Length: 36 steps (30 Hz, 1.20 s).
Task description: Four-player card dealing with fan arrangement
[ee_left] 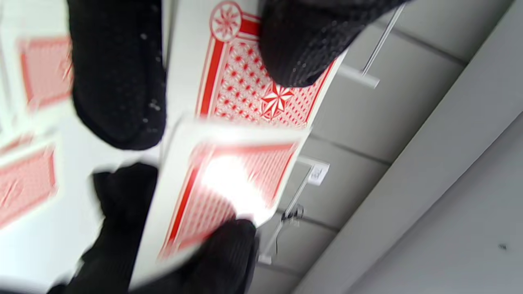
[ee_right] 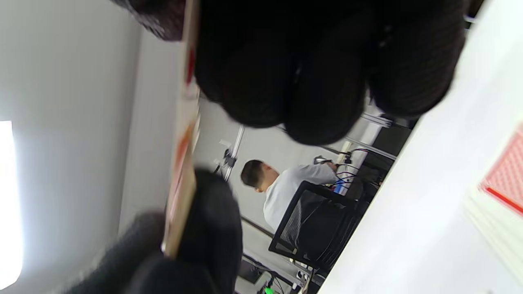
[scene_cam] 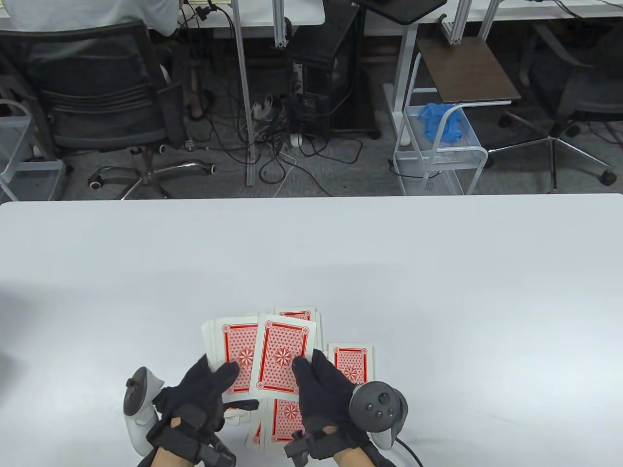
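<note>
My left hand (scene_cam: 216,372) holds the red-backed deck (scene_cam: 232,348) just above the near table edge; in the left wrist view its thumb presses on the top of the deck (ee_left: 241,87). My right hand (scene_cam: 307,366) pinches a single face-down card (scene_cam: 281,357) that lies slanted over the deck. That card shows blurred in the left wrist view (ee_left: 229,192) and edge-on between thumb and fingers in the right wrist view (ee_right: 183,163). Face-down piles lie on the table beyond the deck (scene_cam: 294,314), to the right (scene_cam: 351,362) and under my hands (scene_cam: 284,421).
The white table (scene_cam: 438,272) reaches to a far edge; chairs, cables and a wire cart (scene_cam: 440,155) stand on the floor beyond it. A person sits at a desk in the right wrist view (ee_right: 286,188).
</note>
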Motion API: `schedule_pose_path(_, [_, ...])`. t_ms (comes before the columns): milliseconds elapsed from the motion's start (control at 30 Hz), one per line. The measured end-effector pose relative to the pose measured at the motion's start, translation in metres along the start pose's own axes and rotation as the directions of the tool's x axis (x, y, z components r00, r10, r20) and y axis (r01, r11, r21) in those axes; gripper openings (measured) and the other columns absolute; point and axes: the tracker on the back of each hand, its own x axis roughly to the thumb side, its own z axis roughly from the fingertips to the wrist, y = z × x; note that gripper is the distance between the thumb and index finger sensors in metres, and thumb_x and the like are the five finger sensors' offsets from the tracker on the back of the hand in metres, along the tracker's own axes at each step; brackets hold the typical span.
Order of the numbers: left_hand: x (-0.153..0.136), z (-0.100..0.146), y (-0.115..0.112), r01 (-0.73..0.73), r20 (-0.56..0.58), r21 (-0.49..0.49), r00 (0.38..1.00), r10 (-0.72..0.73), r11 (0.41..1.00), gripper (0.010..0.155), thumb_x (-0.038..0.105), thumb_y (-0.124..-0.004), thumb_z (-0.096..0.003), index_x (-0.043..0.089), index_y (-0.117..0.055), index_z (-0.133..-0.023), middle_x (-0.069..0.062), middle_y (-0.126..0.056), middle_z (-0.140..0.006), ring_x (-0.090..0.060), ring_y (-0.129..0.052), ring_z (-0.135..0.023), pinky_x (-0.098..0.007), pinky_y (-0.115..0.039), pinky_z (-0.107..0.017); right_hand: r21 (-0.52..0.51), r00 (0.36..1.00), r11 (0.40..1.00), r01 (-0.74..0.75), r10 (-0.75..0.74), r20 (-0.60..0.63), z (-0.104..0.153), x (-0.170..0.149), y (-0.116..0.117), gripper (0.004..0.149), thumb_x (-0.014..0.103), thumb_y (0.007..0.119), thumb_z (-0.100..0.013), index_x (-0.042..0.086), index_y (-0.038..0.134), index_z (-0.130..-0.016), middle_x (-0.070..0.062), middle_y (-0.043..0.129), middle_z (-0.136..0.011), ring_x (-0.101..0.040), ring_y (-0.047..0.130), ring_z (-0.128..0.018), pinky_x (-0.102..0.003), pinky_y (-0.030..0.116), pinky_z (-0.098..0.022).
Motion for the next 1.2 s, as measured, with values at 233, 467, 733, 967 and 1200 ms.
schedule_pose_path(233, [0.044,0.024,0.047,0.173,0.121,0.294,0.969,-0.216,0.94,0.049,0.034,-0.083,-0.0536,0.017,-0.077,-0.099,-0.006,-0.101,-0.09,-0.034,-0.113,-0.068,-0.042,-0.101,-0.037,0.162,0.927,0.925,-0.345,0.363,-0.098,-0.008,-0.016,0.042,0.039,0.04,0.068,-0.063,0.009,0.091,-0.062,-0.02,0.082,-0.081,-0.053,0.075,-0.08,-0.074,0.062,-0.057])
schedule_pose_path(467, [0.048,0.03,0.06,0.125,0.149,0.33,0.972,-0.182,0.936,0.049,0.034,-0.083,-0.0534,0.016,-0.078,-0.099,-0.007,-0.102,-0.09,-0.035,-0.113,-0.067,-0.043,-0.101,-0.037,0.499,0.656,0.601,-0.624,0.75,-0.083,-0.033,-0.025,0.139,0.04,0.036,0.08,-0.058,0.003,0.092,-0.076,-0.031,0.067,-0.094,-0.062,0.059,-0.087,-0.081,0.05,-0.059])
schedule_pose_path(733, [0.041,0.029,0.069,0.194,0.089,0.396,0.965,-0.248,0.897,0.049,0.035,-0.084,-0.0529,0.017,-0.079,-0.098,-0.005,-0.102,-0.089,-0.033,-0.113,-0.067,-0.042,-0.101,-0.037,0.532,0.298,0.195,-0.824,0.948,0.114,-0.032,-0.035,0.168,0.045,0.048,0.083,-0.055,0.006,0.088,-0.07,-0.026,0.071,-0.089,-0.059,0.064,-0.085,-0.079,0.052,-0.06])
schedule_pose_path(967, [0.025,0.015,0.039,0.35,-0.013,0.292,0.932,-0.363,0.89,0.048,0.035,-0.085,-0.0519,0.018,-0.081,-0.097,-0.004,-0.104,-0.087,-0.032,-0.115,-0.065,-0.041,-0.102,-0.035,0.222,0.88,0.857,-0.466,0.474,0.017,-0.033,0.015,0.091,0.062,0.042,0.052,-0.061,-0.002,0.079,-0.096,-0.022,0.097,-0.077,-0.036,0.108,-0.042,-0.06,0.09,-0.032])
schedule_pose_path(1200, [-0.006,-0.001,-0.004,0.134,-0.05,0.025,0.99,-0.133,0.991,0.048,0.036,-0.088,-0.0508,0.021,-0.081,-0.096,-0.001,-0.105,-0.086,-0.03,-0.115,-0.065,-0.04,-0.102,-0.035,0.085,0.825,0.822,-0.563,0.552,0.124,-0.014,0.021,0.042,0.065,0.057,0.073,-0.057,0.005,0.067,-0.096,-0.01,0.085,-0.076,-0.03,0.102,-0.049,-0.054,0.091,-0.034])
